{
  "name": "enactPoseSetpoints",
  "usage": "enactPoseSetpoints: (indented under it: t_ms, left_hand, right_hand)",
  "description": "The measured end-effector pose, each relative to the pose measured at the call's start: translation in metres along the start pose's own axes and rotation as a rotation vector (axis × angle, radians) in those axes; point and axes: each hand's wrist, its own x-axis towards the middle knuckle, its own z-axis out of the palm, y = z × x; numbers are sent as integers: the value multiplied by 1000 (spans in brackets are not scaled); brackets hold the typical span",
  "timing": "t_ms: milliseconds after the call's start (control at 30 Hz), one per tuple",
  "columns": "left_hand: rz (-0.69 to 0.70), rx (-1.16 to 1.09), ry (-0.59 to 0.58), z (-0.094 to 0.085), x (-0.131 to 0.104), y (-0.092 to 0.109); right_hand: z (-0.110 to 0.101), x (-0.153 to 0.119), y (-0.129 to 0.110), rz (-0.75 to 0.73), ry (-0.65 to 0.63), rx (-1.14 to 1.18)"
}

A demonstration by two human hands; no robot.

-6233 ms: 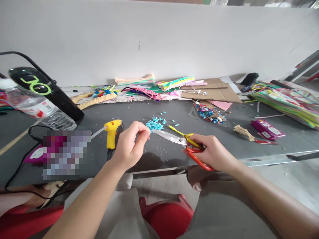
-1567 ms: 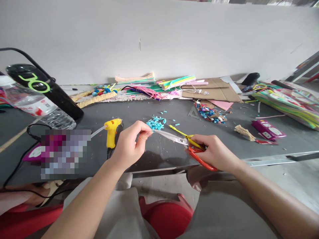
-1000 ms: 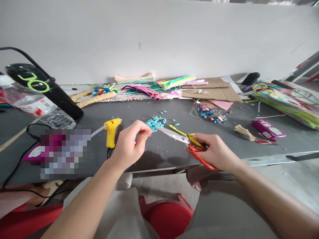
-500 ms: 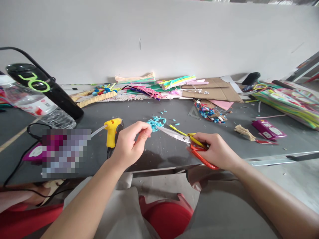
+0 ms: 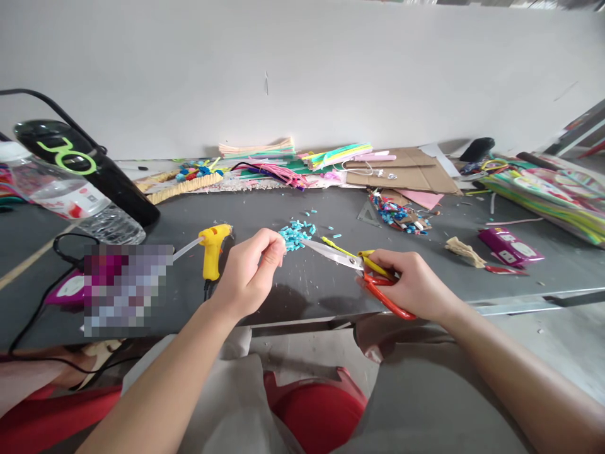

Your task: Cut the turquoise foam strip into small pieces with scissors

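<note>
My right hand [image 5: 401, 280] is wrapped round the red and yellow handles of the scissors [image 5: 338, 255], whose blades point left. My left hand [image 5: 250, 271] is pinched closed near the blade tips; whatever its fingertips hold is too small to make out. Just beyond those fingers lies a pile of small blue pieces [image 5: 295, 233] on the grey table [image 5: 283, 302], with a few strays behind it. A thin yellow strip [image 5: 329, 242] lies behind the blades. Left of my left hand stands a yellow glue gun [image 5: 212, 252].
A black bottle [image 5: 94, 176] and a clear water bottle [image 5: 111, 221] lean at the left. Bundles of coloured strips [image 5: 340, 156], cardboard [image 5: 401, 170] and a heap of scraps [image 5: 401, 214] lie at the back. A purple box [image 5: 510, 246] lies at the right.
The scissors and my right hand have shifted very slightly to the right. My left hand has barely moved and stays pinched.
</note>
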Motion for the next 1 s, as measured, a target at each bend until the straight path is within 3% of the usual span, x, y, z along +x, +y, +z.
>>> enactPoseSetpoints:
  t_ms: [300, 533, 1000]
  left_hand:
    - [4, -4, -36, 0, 1, 0]
    - [-62, -145, -55, 0, 1, 2]
    - [2, -29, -51, -1, 2, 2]
  right_hand:
    - [-1, 0, 2, -39, -8, -14]
    - [-2, 0, 6, -33, -4, -13]
    - [1, 0, 3, -38, -68, 10]
